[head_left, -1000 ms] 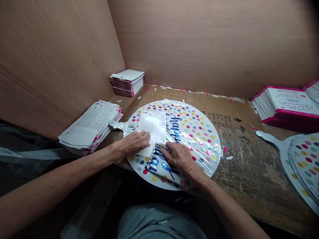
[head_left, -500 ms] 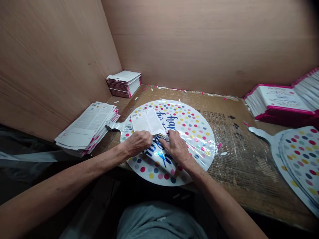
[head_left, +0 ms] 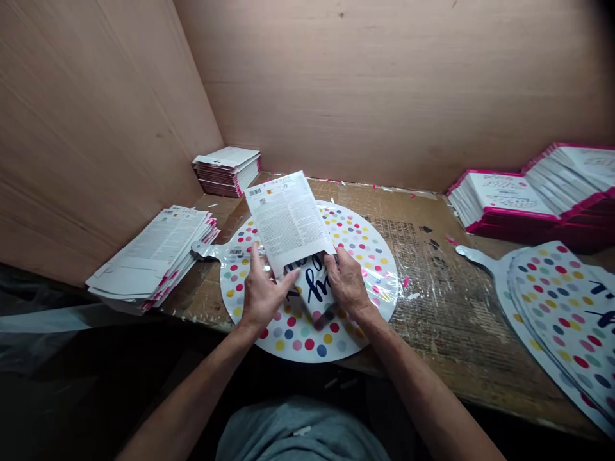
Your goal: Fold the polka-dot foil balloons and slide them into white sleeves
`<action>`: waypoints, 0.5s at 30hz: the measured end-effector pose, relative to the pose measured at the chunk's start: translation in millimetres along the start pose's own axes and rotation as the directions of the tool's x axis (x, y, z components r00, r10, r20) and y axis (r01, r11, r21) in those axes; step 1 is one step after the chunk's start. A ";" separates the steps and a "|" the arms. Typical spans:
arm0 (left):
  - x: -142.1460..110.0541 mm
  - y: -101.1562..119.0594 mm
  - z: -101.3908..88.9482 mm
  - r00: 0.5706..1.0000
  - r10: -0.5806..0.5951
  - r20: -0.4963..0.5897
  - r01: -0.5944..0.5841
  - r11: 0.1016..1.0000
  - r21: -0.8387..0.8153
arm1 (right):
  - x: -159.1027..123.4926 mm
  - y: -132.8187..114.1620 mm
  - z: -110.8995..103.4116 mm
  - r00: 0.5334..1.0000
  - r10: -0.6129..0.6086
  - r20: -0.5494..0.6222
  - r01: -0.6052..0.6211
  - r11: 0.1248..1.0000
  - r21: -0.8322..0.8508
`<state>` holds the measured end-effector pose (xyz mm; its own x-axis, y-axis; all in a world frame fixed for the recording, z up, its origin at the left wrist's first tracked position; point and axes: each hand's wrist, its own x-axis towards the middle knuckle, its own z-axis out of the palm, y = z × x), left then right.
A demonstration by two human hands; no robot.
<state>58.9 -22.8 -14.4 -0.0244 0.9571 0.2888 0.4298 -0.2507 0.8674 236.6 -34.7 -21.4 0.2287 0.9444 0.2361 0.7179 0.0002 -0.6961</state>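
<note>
two hands, the left hand (head_left: 263,296) and the right hand (head_left: 348,283), are touching one printed card (head_left: 287,221) above one dotted balloon (head_left: 312,339). one pile of balloons (head_left: 560,320) is lying off to the right, and four stacks of packets are sitting around them: one left stack (head_left: 154,256), one back stack (head_left: 227,171), and two right stacks (head_left: 500,202).

Left hand (head_left: 262,294), fingers spread, tips at the lower edge of the printed card (head_left: 287,221). Right hand (head_left: 346,282) grips that card's lower right corner. Between the hands, folded foil balloon (head_left: 312,288) with navy lettering runs under the card's edge; it lies on a polka-dot foil balloon (head_left: 307,339). Left of the hands: stacked printed sheets (head_left: 154,256). Ahead and left: smaller stack (head_left: 227,171). Right: pink-edged packs (head_left: 502,202) and more dotted balloons (head_left: 552,320).
</note>
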 end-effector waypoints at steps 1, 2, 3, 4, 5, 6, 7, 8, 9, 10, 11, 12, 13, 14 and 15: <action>-0.4 -2.7 4.7 0.992 -0.124 0.031 0.127 0.985 -0.119 | -6.0 0.1 -1.6 0.997 -0.072 -0.017 0.073 0.997 0.008; -0.3 -4.7 8.5 0.976 -0.214 0.046 0.218 0.954 -0.204 | -14.8 0.2 -2.9 0.984 -0.176 -0.040 0.176 0.984 -0.007; -0.1 -5.6 11.0 0.962 -0.272 0.036 0.271 0.925 -0.265 | -25.8 0.5 -4.0 0.951 -0.304 -0.058 0.301 0.952 -0.048; -0.4 -5.3 12.2 0.953 -0.304 0.014 0.293 0.904 -0.310 | -38.1 1.3 -4.8 0.896 -0.439 -0.061 0.432 0.896 -0.108; -1.6 -3.7 12.3 0.949 -0.315 0.006 0.297 0.889 -0.348 | -50.5 2.6 -5.1 0.828 -0.559 -0.048 0.545 0.821 -0.171; -3.6 -1.0 11.4 0.951 -0.309 0.032 0.297 0.873 -0.386 | -61.8 4.3 -5.1 0.761 -0.648 -0.031 0.628 0.747 -0.220; -6.1 2.6 10.0 0.953 -0.288 0.091 0.298 0.851 -0.432 | -71.0 6.2 -4.8 0.708 -0.706 -0.023 0.680 0.690 -0.248; -8.8 6.7 8.6 0.953 -0.252 0.168 0.302 0.815 -0.494 | -77.6 8.0 -4.5 0.674 -0.738 -0.029 0.710 0.658 -0.253; -10.9 11.0 7.6 0.945 -0.209 0.250 0.318 0.757 -0.570 | -81.4 9.7 -4.4 0.656 -0.754 -0.042 0.726 0.645 -0.239; -12.0 15.1 7.2 0.932 -0.169 0.321 0.347 0.674 -0.652 | -82.8 11.0 -4.6 0.648 -0.760 -0.053 0.737 0.643 -0.210; -11.8 18.8 7.9 0.916 -0.140 0.376 0.385 0.572 -0.724 | -82.3 11.8 -5.0 0.643 -0.764 -0.053 0.747 0.641 -0.178; -10.3 21.7 9.6 0.898 -0.127 0.421 0.429 0.463 -0.776 | -80.7 12.1 -5.6 0.637 -0.770 -0.039 0.758 0.634 -0.153; -7.8 23.9 12.2 0.880 -0.130 0.457 0.471 0.362 -0.805 | -78.7 11.9 -6.0 0.626 -0.779 -0.016 0.770 0.622 -0.144; -4.9 25.3 15.6 0.863 -0.142 0.485 0.506 0.278 -0.817 | -76.8 11.1 -5.9 0.614 -0.789 0.006 0.781 0.607 -0.150; -2.2 26.0 19.5 0.848 -0.157 0.506 0.529 0.215 -0.821 | -75.4 9.7 -5.0 0.607 -0.794 0.024 0.786 0.595 -0.167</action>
<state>87.7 -28.6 -0.4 0.3686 0.9246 -0.0963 -0.6613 0.3337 0.6719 229.6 -107.6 -42.5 -0.4475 0.5808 0.6800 0.7170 0.6874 -0.1154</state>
